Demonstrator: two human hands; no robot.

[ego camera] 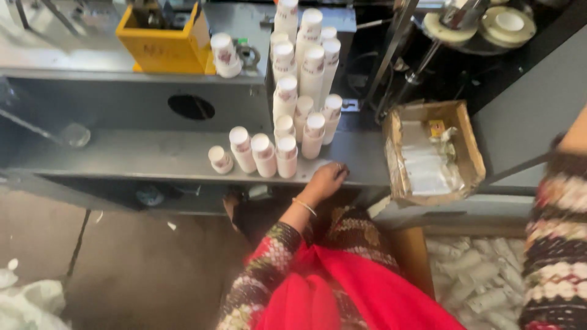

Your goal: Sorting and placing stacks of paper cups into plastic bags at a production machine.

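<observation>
White paper-cup stacks (286,156) upside down, upright on grey shelf (153,156).

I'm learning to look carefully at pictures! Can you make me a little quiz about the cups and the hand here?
1. True or false: the left hand rests on the grey shelf, just right of the front stacks of paper cups.
2. What sits at the right end of the shelf?
A. a cardboard box
B. a blue bucket
C. a glass jar
3. Fill in: the bin on the upper ledge behind the cups is coloured ____.

Key
1. True; the hand lies palm down and holds nothing.
2. A; the box is open and holds pale wrapped pieces.
3. Yellow.
</observation>
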